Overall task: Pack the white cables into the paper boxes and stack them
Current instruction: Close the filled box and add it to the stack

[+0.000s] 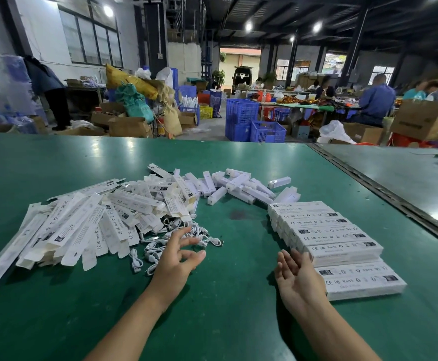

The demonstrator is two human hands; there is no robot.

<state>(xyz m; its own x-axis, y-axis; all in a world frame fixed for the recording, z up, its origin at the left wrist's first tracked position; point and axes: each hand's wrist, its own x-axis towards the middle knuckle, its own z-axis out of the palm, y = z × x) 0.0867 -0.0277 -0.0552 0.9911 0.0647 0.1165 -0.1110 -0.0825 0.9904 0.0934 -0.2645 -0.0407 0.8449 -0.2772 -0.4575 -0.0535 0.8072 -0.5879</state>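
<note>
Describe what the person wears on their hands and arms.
Nothing is worn. The left hand and right hand are bare: no gloves, rings or watch. The left forearm and right forearm are uncovered, with no sleeve in view.

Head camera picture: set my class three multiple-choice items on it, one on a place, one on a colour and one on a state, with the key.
1. The row of closed boxes lies:
A. on the person's left
B. on the person's right
C. on the floor

2. The table is:
A. green
B. red
C. white

3. The right hand:
A. grips a cable
B. pinches a box
C. is open, holding nothing

Key:
1. B, the row sits right beside the right hand.
2. A, green surface shows all around the piles.
3. C, its fingers are straight and its palm is bare.
</note>
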